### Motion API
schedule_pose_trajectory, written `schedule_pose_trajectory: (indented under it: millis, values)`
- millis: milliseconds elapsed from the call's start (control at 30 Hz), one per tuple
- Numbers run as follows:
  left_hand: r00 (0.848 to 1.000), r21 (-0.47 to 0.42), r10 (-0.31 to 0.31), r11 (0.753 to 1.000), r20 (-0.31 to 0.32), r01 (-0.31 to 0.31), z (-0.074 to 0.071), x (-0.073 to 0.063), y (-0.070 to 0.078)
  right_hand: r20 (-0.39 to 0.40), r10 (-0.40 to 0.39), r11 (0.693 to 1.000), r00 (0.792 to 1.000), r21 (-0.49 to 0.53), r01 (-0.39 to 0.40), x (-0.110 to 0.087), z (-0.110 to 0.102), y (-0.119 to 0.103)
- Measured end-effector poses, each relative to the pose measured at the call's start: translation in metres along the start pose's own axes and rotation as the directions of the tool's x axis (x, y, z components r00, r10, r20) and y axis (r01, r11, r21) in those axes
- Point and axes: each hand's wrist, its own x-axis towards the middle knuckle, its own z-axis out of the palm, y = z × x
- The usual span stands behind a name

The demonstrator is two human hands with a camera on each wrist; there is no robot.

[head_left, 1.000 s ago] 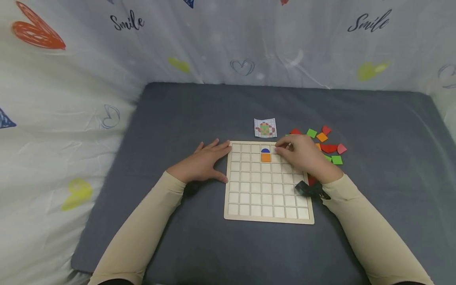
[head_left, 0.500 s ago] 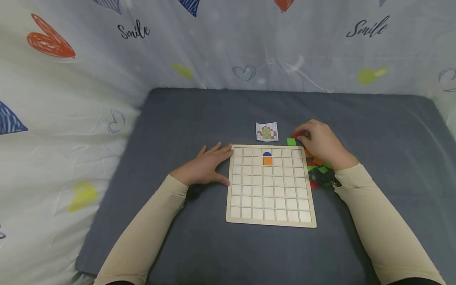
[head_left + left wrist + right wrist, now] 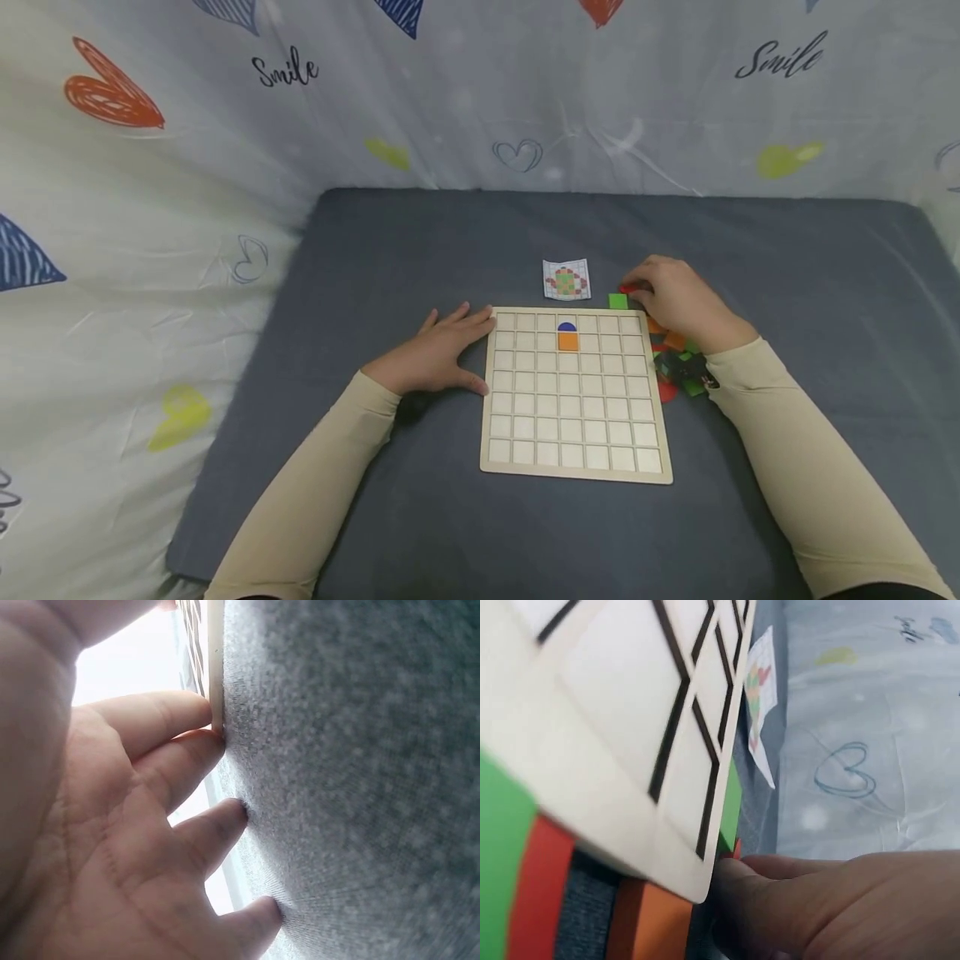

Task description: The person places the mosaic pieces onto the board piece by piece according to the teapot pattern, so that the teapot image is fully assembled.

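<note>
Thumb and fingertips of the right hand (image 3: 678, 302) are clamped on a small red piece (image 3: 627, 289), just past the far edge of the pale grid board (image 3: 575, 475); taking twelve o'clock as the far side and the board's middle as the centre, that piece lies at one o'clock. Whether it touches the desk cannot be told. Just beside it, on the nine o'clock side, lies a green square (image 3: 617, 301). Under and around the right wrist, between two and three o'clock, orange pieces (image 3: 675, 342) and other green and red ones (image 3: 667, 392) crowd along the board's edge, partly hidden.

Toward half past nine, the left hand (image 3: 431, 354) has its fingers spread apart, thumb and forefinger touching the board's side; the left wrist view shows other fingertips resting on grey cloth.

On the board, at twelve o'clock, a blue half-disc (image 3: 567, 327) fills part of the top row's middle cell, flat side toward six, with an orange square (image 3: 568, 342) in the cell below. Beyond the far edge, also at twelve, lies a patterned card (image 3: 567, 280). Dark grey cloth covers the desk (image 3: 420, 242), and a printed curtain (image 3: 450, 92) hangs behind.
</note>
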Motion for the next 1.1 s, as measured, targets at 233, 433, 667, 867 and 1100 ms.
schedule_pose_trajectory:
  millis: [233, 433, 667, 867, 1100]
  values:
    - [1.000, 0.006, -0.007, 1.000, 0.001, 0.007, -0.001, 0.001, 0.000, 0.035, -0.019, 0.996, 0.999, -0.085, 0.022, 0.002, -0.002, -0.003]
    - [1.000, 0.012, -0.015, 1.000, 0.004, 0.014, 0.000, 0.002, -0.002, 0.114, -0.018, 0.997, 0.993, -0.073, 0.027, 0.003, -0.008, -0.005]
    - [1.000, 0.016, -0.015, 1.000, 0.005, 0.015, 0.002, 0.004, -0.004, 0.143, -0.008, 0.997, 0.990, -0.077, 0.020, 0.003, -0.011, -0.007]
    - [1.000, 0.018, -0.016, 1.000, 0.008, 0.016, 0.001, 0.004, -0.003, 0.158, -0.033, 0.990, 0.987, -0.130, 0.054, 0.003, -0.012, -0.009]
    - [1.000, 0.022, -0.023, 0.999, 0.012, 0.022, -0.001, 0.002, -0.001, 0.112, -0.070, 0.980, 0.991, -0.176, 0.090, 0.005, -0.012, -0.008]
